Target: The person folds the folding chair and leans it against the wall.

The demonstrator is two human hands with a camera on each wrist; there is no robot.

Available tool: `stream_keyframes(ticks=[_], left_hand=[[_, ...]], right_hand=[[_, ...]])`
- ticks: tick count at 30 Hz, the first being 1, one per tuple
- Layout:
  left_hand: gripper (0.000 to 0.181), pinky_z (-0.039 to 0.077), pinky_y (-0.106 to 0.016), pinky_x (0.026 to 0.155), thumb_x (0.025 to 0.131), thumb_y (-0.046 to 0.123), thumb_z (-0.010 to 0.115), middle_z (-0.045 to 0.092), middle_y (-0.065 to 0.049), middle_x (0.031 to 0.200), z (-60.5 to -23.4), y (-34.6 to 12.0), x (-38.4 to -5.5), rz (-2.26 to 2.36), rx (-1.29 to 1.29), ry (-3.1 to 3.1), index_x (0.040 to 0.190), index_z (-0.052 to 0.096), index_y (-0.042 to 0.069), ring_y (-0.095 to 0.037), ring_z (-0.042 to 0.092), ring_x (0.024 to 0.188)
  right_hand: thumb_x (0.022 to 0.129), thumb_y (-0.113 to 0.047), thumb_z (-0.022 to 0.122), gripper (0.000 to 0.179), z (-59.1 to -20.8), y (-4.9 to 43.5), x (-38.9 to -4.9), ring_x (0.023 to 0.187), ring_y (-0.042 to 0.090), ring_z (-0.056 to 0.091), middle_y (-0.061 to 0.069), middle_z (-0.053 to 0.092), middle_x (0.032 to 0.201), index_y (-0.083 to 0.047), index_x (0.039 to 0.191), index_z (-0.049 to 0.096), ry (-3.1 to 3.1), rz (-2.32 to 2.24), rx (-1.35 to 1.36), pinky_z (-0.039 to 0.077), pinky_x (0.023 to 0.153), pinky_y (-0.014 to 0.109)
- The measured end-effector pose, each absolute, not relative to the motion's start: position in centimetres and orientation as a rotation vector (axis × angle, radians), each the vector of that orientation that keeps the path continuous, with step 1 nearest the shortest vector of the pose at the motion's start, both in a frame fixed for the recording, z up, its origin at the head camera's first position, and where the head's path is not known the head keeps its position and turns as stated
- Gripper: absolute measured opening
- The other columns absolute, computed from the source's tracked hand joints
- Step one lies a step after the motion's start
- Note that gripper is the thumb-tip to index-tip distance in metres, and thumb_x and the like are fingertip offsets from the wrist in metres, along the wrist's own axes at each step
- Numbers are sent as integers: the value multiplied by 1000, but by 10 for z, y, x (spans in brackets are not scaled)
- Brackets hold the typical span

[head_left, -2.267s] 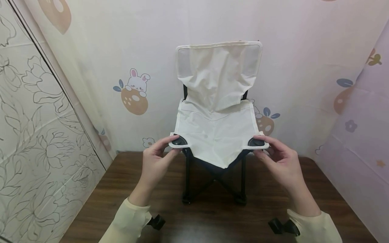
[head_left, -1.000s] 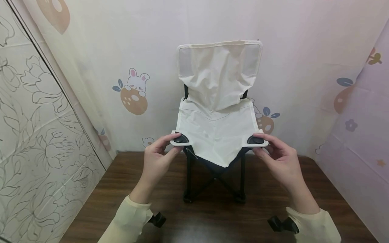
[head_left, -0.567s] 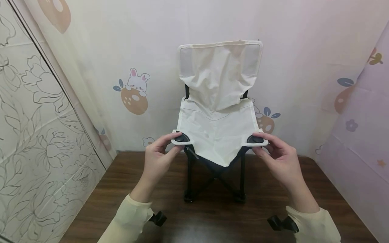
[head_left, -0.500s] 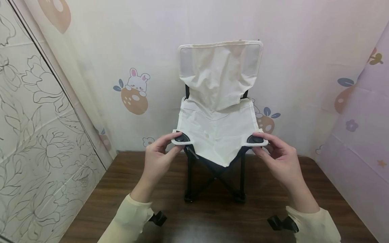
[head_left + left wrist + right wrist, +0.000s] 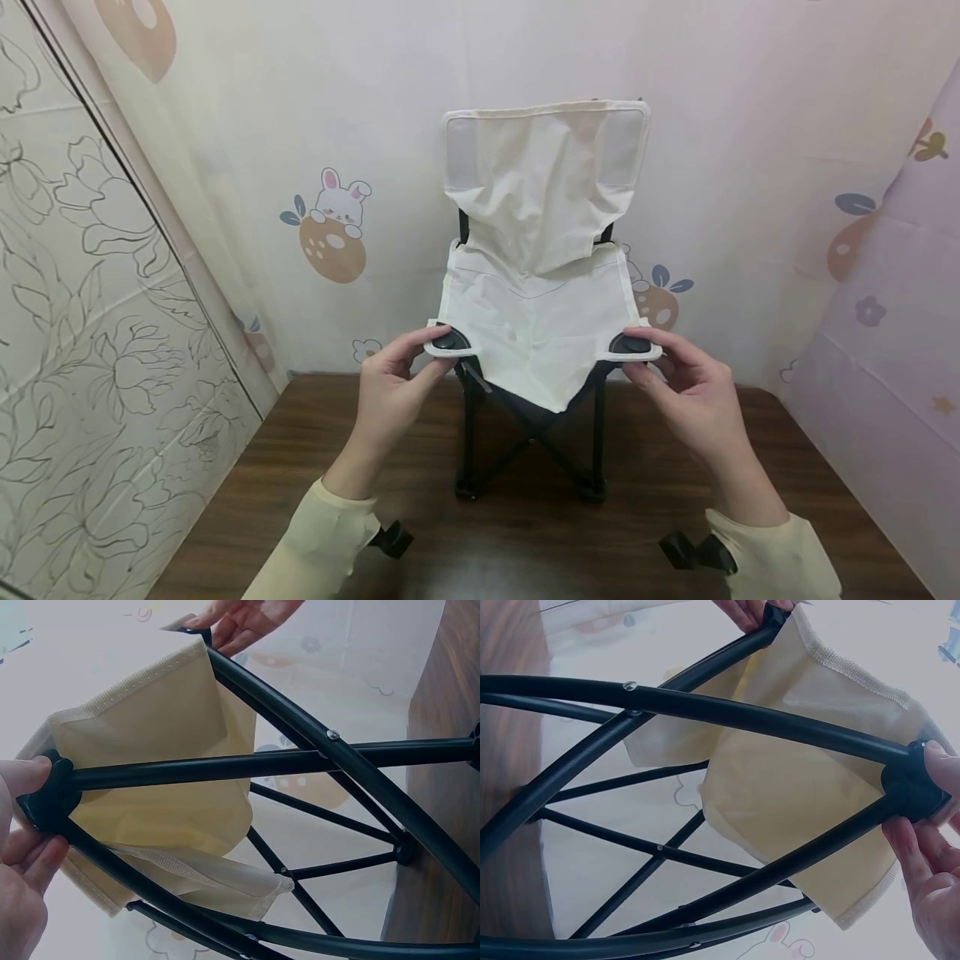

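Pinching chair (image 5: pixel 528 321) at both front seat corners, with left hand (image 5: pixel 387 395) and right hand (image 5: pixel 693 397). Set near table's (image 5: pixel 288 467) back edge, between corners. Could tip or part-fold if pulled unevenly.

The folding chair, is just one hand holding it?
No, the left hand holds one front corner of the white fabric seat and the right hand holds the other.

The chair (image 5: pixel 536 308) is partly hiding a rabbit print (image 5: pixel 655 308) beyond the desk's (image 5: pixel 517 533) far edge; the head view is cutting off both near corners.
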State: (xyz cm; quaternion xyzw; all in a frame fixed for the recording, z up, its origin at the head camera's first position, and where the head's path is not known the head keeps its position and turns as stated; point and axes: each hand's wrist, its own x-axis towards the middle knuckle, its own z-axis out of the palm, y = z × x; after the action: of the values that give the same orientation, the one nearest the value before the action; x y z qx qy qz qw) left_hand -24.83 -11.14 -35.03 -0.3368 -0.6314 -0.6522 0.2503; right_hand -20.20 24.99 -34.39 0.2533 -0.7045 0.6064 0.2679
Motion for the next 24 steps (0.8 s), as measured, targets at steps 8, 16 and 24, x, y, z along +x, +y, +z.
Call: stream_keyframes(ticks=[8,16,24], left_hand=[[36,63,-28,91,93,-18,76,76,-26,126,-350,-110,-248,-1766,-912,-1723,127,74,-8,-20,74,118],[35,62,-29,94,93,-16,77,77,-23,125,-349,-109,-249,-1758,-911,-1722,127,75,-7,-22,74,119],[34,63,-30,94,94,-15,76,77,-20,125,-348,-109,-249,-1759,-912,-1726,127,75,-7,-23,74,118]], right_hand=[[93,21,72,46,-343,249,-202,115,15,71,7,73,132,12,138,66,-1886,1664,693,59,96,20],[94,21,72,46,-342,248,-202,117,15,71,8,73,132,12,138,66,-1888,1658,692,58,99,21],[94,20,73,46,-342,247,-202,117,14,71,7,73,132,11,138,67,-1903,1641,669,57,99,21]])
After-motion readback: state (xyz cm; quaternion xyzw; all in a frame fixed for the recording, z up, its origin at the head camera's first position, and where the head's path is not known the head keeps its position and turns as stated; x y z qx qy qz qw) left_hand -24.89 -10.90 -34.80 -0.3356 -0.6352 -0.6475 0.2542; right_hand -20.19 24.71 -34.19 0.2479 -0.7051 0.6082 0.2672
